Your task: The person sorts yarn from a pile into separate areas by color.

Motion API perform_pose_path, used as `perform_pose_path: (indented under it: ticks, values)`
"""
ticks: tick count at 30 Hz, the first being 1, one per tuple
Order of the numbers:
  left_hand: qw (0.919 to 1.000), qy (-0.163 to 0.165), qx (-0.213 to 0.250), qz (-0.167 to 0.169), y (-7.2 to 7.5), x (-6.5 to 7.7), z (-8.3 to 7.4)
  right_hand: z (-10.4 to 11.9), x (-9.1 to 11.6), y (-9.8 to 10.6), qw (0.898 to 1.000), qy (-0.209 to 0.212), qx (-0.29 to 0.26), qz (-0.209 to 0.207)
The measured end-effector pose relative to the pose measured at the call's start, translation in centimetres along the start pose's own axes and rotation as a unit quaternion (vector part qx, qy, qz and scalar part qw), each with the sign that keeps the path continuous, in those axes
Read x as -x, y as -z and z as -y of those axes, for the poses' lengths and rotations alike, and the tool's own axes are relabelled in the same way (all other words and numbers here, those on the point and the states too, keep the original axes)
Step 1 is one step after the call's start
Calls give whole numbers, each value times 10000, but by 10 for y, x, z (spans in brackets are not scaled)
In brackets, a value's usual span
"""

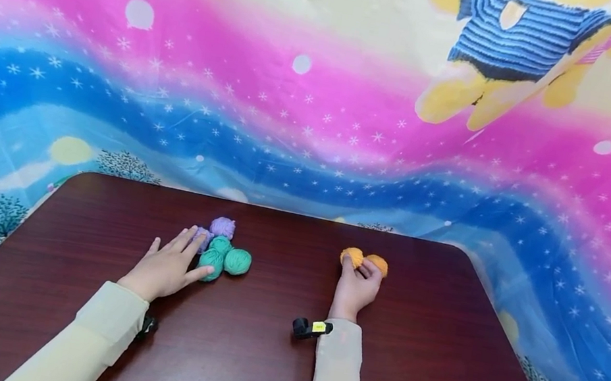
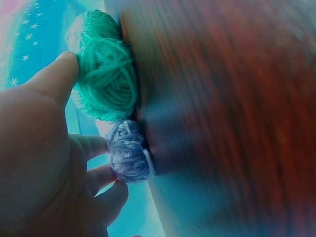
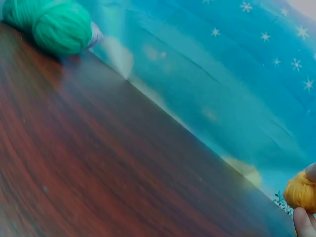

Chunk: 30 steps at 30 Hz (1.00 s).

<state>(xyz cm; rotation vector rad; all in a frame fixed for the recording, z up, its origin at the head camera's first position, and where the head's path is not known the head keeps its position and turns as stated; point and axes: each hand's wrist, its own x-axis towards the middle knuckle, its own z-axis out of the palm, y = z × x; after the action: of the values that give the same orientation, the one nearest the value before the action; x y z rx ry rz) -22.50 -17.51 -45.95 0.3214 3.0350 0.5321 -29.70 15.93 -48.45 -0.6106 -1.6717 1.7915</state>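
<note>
My left hand (image 1: 168, 270) lies spread over a cluster of yarn balls on the left. Its thumb touches a green yarn ball (image 2: 106, 81), and its straight fingers reach a purple yarn ball (image 2: 129, 152). Another green yarn ball (image 1: 237, 262) sits just right of the thumb, a third green one (image 1: 221, 244) behind, and a second purple yarn ball (image 1: 223, 227) at the back. Farther right, my right hand (image 1: 356, 290) pinches a yellow-orange yarn ball (image 1: 352, 256) between thumb and fingers. A darker orange yarn ball (image 1: 377, 266) is right beside it, partly behind the fingers.
The dark wooden table (image 1: 269, 345) has its far edge just behind the yarn balls. A printed cloth (image 1: 317, 119) with blue and pink bands hangs around the back and sides. A small black camera (image 1: 307, 329) is strapped to the right wrist.
</note>
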Motion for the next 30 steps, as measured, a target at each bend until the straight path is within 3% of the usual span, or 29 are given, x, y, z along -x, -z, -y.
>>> perform_pose_path:
  ticks: [16,30]
  values:
    - [10000,2,-8,96,1,0,0,-5,-4,6,9942,415,972,-215]
    - [10000,0,-18,98,0,-1,-1,-6,-8,8,9932,589,901,-440]
